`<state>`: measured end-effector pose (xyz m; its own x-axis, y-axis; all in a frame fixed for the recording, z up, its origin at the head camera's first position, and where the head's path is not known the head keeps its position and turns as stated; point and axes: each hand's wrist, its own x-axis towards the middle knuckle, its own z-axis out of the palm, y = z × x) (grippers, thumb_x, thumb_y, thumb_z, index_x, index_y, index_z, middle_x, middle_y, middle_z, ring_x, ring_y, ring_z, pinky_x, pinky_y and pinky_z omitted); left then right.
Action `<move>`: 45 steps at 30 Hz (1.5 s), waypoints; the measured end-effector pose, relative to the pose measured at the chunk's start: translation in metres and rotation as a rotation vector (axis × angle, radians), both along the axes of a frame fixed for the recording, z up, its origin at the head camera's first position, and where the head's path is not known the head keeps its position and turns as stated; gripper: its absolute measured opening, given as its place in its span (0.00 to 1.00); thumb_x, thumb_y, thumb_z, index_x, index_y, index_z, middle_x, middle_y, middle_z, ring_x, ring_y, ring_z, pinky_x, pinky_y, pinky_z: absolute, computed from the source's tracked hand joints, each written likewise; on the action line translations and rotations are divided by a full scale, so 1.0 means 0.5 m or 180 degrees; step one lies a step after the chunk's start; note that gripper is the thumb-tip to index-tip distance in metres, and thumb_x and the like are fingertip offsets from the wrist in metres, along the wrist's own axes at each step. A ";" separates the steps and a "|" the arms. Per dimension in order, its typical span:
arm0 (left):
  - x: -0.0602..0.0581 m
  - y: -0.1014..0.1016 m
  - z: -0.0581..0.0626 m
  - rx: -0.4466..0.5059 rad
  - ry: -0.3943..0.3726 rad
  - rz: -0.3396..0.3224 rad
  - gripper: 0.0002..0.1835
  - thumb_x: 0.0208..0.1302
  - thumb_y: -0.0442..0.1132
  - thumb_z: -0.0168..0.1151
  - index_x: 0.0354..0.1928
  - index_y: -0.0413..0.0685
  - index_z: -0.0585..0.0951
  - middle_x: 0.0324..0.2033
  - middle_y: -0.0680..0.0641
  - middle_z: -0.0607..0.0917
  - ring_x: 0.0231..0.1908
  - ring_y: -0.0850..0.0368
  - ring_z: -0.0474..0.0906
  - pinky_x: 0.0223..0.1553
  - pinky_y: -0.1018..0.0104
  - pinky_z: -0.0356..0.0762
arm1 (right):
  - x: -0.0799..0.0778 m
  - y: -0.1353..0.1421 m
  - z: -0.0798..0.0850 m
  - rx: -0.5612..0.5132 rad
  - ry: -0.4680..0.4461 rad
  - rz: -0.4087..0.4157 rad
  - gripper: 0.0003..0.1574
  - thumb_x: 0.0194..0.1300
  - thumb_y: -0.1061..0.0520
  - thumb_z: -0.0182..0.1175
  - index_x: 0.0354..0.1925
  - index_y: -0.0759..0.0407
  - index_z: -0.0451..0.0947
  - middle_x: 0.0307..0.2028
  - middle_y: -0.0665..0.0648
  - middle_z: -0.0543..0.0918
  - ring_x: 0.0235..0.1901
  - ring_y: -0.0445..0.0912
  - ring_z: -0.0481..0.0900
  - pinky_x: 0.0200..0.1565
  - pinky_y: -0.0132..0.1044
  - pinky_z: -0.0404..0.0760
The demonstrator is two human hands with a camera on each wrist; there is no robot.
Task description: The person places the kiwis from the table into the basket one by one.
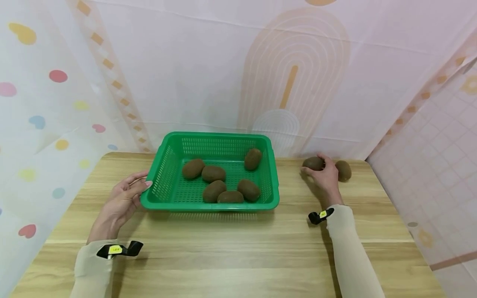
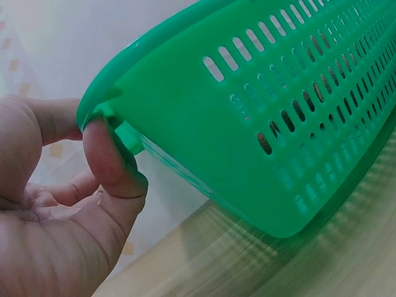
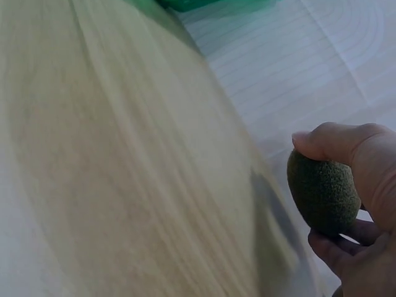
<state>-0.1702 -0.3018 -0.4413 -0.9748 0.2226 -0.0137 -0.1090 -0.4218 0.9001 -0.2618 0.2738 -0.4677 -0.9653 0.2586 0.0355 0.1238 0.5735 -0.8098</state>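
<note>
A green plastic basket (image 1: 208, 206) with slotted walls stands on the wooden table, several brown kiwis (image 1: 214, 191) lying inside it. My left hand (image 1: 121, 203) pinches the rim at the basket's left side; in the left wrist view the thumb and fingers (image 2: 111, 154) close around that rim. At the table's back right, my right hand (image 1: 326, 178) grips a kiwi (image 3: 323, 192) between thumb and fingers. Another kiwi (image 1: 343, 170) lies on the table just right of that hand.
The wooden table (image 1: 223, 256) ends at a patterned cloth wall (image 1: 201, 82) behind the basket. More cloth hangs at the left and right sides. Each wrist wears a black camera mount (image 1: 121, 249).
</note>
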 end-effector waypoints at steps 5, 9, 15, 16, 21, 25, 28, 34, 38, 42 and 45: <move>-0.001 0.000 0.003 -0.0035 0.0007 -0.0006 0.17 0.76 0.25 0.52 0.62 0.44 0.74 0.45 0.49 0.90 0.40 0.57 0.90 0.40 0.68 0.89 | 0.002 -0.009 0.014 -0.0048 0.0019 0.0064 0.53 0.61 0.47 0.75 0.77 0.53 0.61 0.74 0.67 0.66 0.69 0.64 0.69 0.69 0.59 0.74; 0.000 0.000 0.004 -0.0051 0.0011 -0.0008 0.17 0.76 0.25 0.52 0.62 0.45 0.73 0.46 0.49 0.90 0.41 0.57 0.90 0.40 0.68 0.89 | 0.004 -0.016 0.022 -0.0067 0.0060 0.0119 0.53 0.60 0.46 0.75 0.77 0.52 0.63 0.73 0.66 0.68 0.67 0.64 0.71 0.66 0.58 0.77; 0.002 0.000 0.003 -0.0018 -0.0016 0.0001 0.17 0.76 0.24 0.52 0.61 0.45 0.74 0.45 0.49 0.90 0.40 0.57 0.90 0.40 0.68 0.89 | 0.009 -0.025 0.037 -0.0049 0.0184 0.0271 0.52 0.61 0.47 0.75 0.77 0.53 0.63 0.72 0.66 0.69 0.66 0.64 0.73 0.65 0.57 0.78; 0.002 0.001 0.002 -0.0023 -0.0019 0.0009 0.17 0.76 0.24 0.52 0.61 0.45 0.74 0.45 0.49 0.90 0.40 0.58 0.90 0.40 0.68 0.89 | 0.011 -0.027 0.040 -0.0050 0.0210 0.0306 0.52 0.61 0.47 0.75 0.77 0.53 0.63 0.72 0.66 0.69 0.66 0.64 0.73 0.66 0.57 0.78; 0.001 0.000 0.002 -0.0021 -0.0022 0.0038 0.18 0.76 0.24 0.52 0.61 0.45 0.74 0.46 0.49 0.90 0.40 0.58 0.90 0.40 0.68 0.89 | 0.016 -0.037 0.054 -0.0085 0.0295 0.0424 0.52 0.61 0.47 0.75 0.76 0.54 0.64 0.72 0.65 0.70 0.65 0.64 0.74 0.66 0.57 0.78; 0.000 0.000 0.001 -0.0010 -0.0023 0.0025 0.18 0.76 0.24 0.52 0.62 0.45 0.74 0.46 0.49 0.90 0.41 0.58 0.90 0.40 0.68 0.89 | 0.021 -0.045 0.065 -0.0120 0.0325 0.0506 0.51 0.60 0.48 0.76 0.76 0.53 0.64 0.72 0.65 0.69 0.65 0.65 0.74 0.65 0.58 0.79; 0.000 0.001 0.001 -0.0010 -0.0031 0.0020 0.18 0.76 0.24 0.52 0.62 0.45 0.74 0.46 0.49 0.90 0.41 0.58 0.90 0.40 0.68 0.89 | 0.026 -0.051 0.074 -0.0120 0.0328 0.0584 0.52 0.60 0.47 0.76 0.76 0.53 0.64 0.72 0.65 0.69 0.66 0.65 0.74 0.64 0.59 0.79; -0.001 0.000 0.000 -0.0017 -0.0052 0.0034 0.18 0.76 0.24 0.52 0.62 0.45 0.74 0.46 0.49 0.90 0.41 0.58 0.90 0.41 0.68 0.89 | 0.032 -0.063 0.093 -0.0135 0.0346 0.0720 0.53 0.60 0.44 0.76 0.76 0.51 0.64 0.70 0.63 0.71 0.65 0.64 0.75 0.63 0.59 0.80; -0.001 0.000 0.001 -0.0017 -0.0056 0.0026 0.17 0.76 0.24 0.51 0.62 0.45 0.73 0.46 0.49 0.90 0.41 0.58 0.90 0.40 0.68 0.89 | 0.035 -0.072 0.105 -0.0126 0.0382 0.0802 0.53 0.60 0.44 0.76 0.76 0.51 0.64 0.69 0.63 0.72 0.65 0.63 0.76 0.64 0.58 0.80; 0.000 0.001 0.001 -0.0030 -0.0060 0.0022 0.17 0.76 0.25 0.52 0.62 0.45 0.73 0.46 0.49 0.90 0.41 0.58 0.90 0.40 0.68 0.89 | 0.038 -0.082 0.116 -0.0145 0.0436 0.0879 0.52 0.60 0.46 0.76 0.76 0.51 0.64 0.70 0.62 0.72 0.65 0.62 0.76 0.64 0.58 0.80; 0.000 0.001 0.001 -0.0038 -0.0052 0.0019 0.17 0.76 0.25 0.52 0.62 0.45 0.72 0.46 0.49 0.90 0.41 0.58 0.90 0.40 0.68 0.89 | 0.039 -0.091 0.123 -0.0163 0.0519 0.0954 0.51 0.60 0.48 0.76 0.75 0.53 0.65 0.70 0.62 0.72 0.65 0.61 0.76 0.66 0.57 0.78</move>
<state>-0.1703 -0.3013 -0.4409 -0.9758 0.2165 -0.0323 -0.1212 -0.4116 0.9032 -0.2423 0.2283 -0.4060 -0.9813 -0.0303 0.1900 -0.1776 0.5229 -0.8337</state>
